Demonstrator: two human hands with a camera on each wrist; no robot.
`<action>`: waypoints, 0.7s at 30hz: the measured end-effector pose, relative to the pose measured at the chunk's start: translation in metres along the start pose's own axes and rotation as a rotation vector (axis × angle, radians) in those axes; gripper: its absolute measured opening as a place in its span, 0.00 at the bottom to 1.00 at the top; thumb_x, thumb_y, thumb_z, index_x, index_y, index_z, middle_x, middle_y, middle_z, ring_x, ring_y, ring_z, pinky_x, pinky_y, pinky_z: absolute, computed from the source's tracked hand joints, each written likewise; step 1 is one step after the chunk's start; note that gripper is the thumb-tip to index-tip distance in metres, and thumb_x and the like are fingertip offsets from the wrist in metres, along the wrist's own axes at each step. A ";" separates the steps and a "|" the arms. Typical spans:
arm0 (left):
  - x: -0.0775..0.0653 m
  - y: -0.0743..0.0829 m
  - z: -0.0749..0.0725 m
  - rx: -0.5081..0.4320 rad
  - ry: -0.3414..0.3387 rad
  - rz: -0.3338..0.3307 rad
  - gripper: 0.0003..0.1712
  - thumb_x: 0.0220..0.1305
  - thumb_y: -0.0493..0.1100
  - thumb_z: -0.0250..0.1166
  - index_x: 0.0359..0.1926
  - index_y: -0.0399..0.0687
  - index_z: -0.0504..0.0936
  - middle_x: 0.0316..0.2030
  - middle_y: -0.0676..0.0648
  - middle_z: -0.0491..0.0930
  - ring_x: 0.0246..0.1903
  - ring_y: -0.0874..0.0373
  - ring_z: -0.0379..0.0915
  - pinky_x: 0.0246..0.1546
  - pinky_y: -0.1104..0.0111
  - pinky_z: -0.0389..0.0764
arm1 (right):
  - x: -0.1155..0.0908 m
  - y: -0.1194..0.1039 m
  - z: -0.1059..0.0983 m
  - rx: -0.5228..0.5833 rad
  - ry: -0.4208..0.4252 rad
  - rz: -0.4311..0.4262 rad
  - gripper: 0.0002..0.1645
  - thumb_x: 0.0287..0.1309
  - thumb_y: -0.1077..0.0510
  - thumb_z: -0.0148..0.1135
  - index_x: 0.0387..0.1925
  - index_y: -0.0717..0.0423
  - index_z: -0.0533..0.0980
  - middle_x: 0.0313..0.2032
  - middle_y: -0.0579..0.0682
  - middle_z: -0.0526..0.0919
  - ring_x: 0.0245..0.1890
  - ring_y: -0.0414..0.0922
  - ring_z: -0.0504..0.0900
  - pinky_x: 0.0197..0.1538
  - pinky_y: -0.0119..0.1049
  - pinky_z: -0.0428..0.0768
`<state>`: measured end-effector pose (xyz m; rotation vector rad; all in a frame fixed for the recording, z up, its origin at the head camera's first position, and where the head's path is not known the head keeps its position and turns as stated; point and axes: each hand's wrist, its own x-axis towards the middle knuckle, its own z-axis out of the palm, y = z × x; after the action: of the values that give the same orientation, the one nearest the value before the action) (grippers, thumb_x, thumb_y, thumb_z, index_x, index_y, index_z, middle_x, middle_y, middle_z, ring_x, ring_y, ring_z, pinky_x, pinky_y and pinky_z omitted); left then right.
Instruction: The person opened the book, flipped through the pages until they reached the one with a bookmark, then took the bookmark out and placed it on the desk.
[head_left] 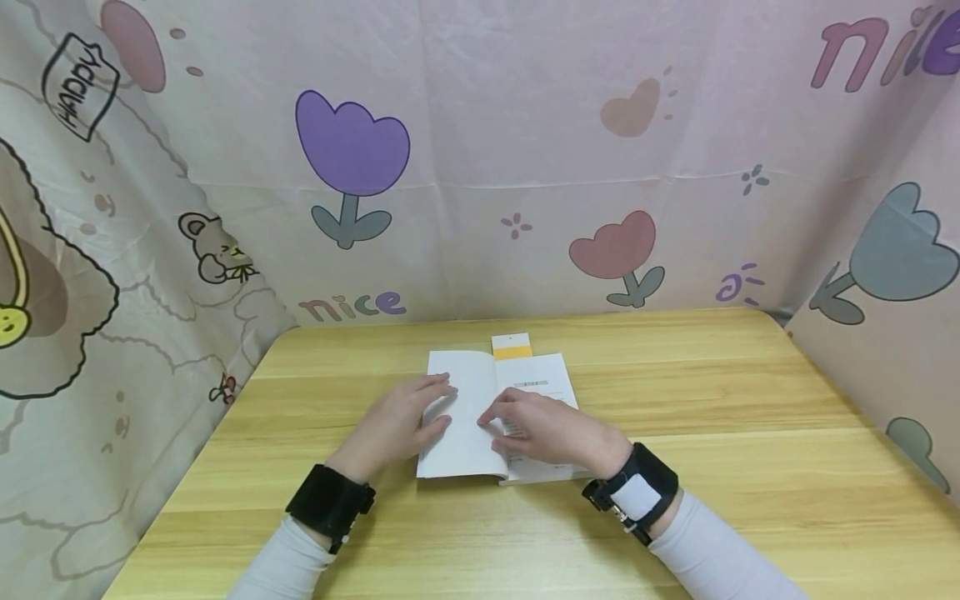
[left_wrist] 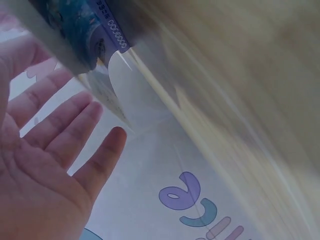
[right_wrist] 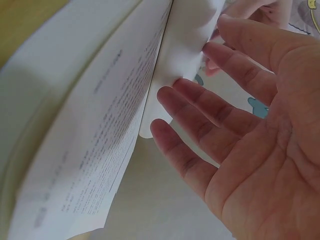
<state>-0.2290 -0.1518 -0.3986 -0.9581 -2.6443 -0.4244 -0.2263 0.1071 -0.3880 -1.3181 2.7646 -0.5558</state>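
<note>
A paperback book (head_left: pixel 463 379) lies spread on the wooden table, its left page blank and its right page printed. My left hand (head_left: pixel 396 421) is at the book's left edge, fingers loosely extended over the blank page. In the left wrist view, its fingers reach beside the blue and purple cover (left_wrist: pixel 75 30). My right hand (head_left: pixel 543 427) is over the printed page, fingertips right at the fold between the pages. The right wrist view has its fingers loosely spread beside the white page and the lines of text (right_wrist: pixel 107 130). Neither hand grips the book.
A white and yellow card (head_left: pixel 512 346) sticks out past the book's top edge. The wooden table (head_left: pixel 712 383) reaches back to a printed cloth (head_left: pixel 480 125) with flowers and lettering. More cloth hangs along the left and right sides. Both wrists wear black straps.
</note>
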 end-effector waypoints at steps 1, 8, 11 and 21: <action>-0.001 0.000 0.000 -0.007 -0.014 -0.006 0.23 0.61 0.48 0.66 0.57 0.47 0.80 0.60 0.44 0.73 0.57 0.50 0.70 0.55 0.57 0.72 | 0.000 0.000 0.000 0.004 0.000 -0.001 0.21 0.61 0.49 0.63 0.55 0.49 0.78 0.52 0.45 0.76 0.41 0.38 0.77 0.42 0.26 0.77; -0.003 0.002 0.000 -0.044 -0.090 -0.058 0.24 0.65 0.49 0.62 0.60 0.48 0.78 0.62 0.45 0.71 0.59 0.51 0.67 0.57 0.56 0.70 | 0.000 -0.003 -0.003 0.001 0.009 -0.048 0.17 0.63 0.51 0.62 0.52 0.50 0.80 0.54 0.48 0.77 0.47 0.40 0.78 0.50 0.31 0.76; -0.004 0.003 0.000 -0.059 -0.114 -0.078 0.24 0.66 0.50 0.61 0.61 0.49 0.77 0.63 0.45 0.70 0.60 0.51 0.66 0.58 0.56 0.69 | 0.000 -0.003 -0.003 -0.001 0.012 -0.073 0.16 0.63 0.52 0.61 0.51 0.50 0.81 0.56 0.52 0.77 0.50 0.41 0.77 0.53 0.33 0.75; -0.007 0.004 0.003 -0.060 -0.184 -0.125 0.29 0.66 0.59 0.59 0.64 0.53 0.74 0.65 0.46 0.68 0.63 0.53 0.63 0.59 0.56 0.67 | 0.000 -0.003 -0.001 -0.002 -0.032 -0.066 0.19 0.64 0.52 0.61 0.55 0.50 0.79 0.60 0.54 0.74 0.57 0.45 0.73 0.60 0.37 0.70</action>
<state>-0.2219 -0.1514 -0.4033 -0.8909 -2.8843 -0.4674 -0.2241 0.1058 -0.3862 -1.4111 2.7055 -0.5300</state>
